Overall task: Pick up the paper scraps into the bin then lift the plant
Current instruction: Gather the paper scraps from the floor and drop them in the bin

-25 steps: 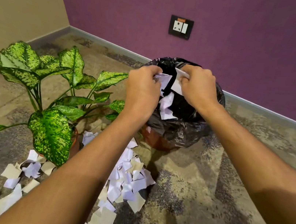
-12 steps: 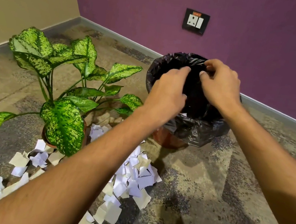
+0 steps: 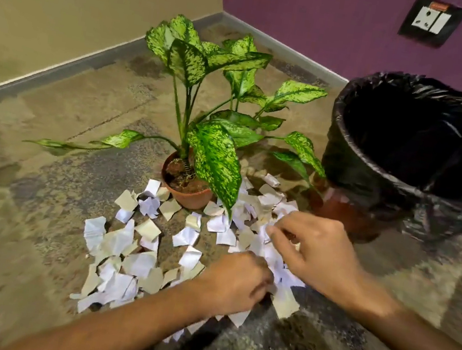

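Several white and cream paper scraps lie scattered on the floor in front of the plant, which stands upright in a brown pot. The bin, lined with a black bag, stands to the right of the plant with its mouth uncovered. My left hand is down on the scraps with its fingers curled over them. My right hand hovers just above the right side of the pile, fingers bent and pinching at a scrap.
A beige wall meets a purple wall in the corner behind the plant. A wall socket sits high on the purple wall. Stained floor spreads to the left.
Both hands have left the bin's mouth, where they dropped scraps, and come down to the pile on the floor. The view has swung left and down.
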